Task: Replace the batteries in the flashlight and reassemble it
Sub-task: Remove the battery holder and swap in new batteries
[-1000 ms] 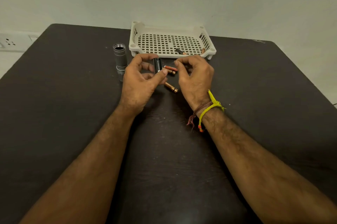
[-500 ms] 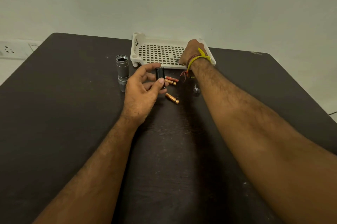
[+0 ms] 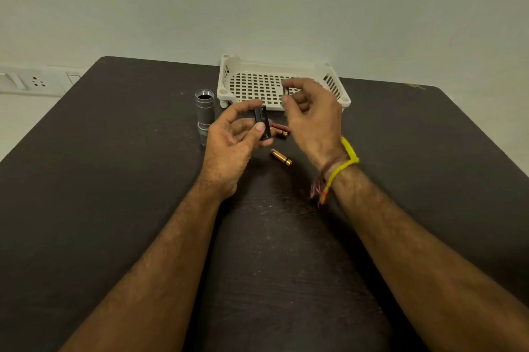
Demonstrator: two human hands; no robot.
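Observation:
My left hand grips a black battery holder upright between thumb and fingers, above the dark table. My right hand hovers just right of it and pinches a small battery between thumb and forefinger. The grey flashlight body stands on end, open top up, to the left of my left hand. Two copper-coloured batteries lie on the table behind the holder, and another battery lies nearer to me.
A white perforated plastic tray stands at the far edge of the table, behind my hands. A wall socket is on the wall at the left. The wall rises right behind the table.
My right hand reached into the white tray, took hold of a battery and drew back toward the holder. My left hand kept the black holder in about the same place.

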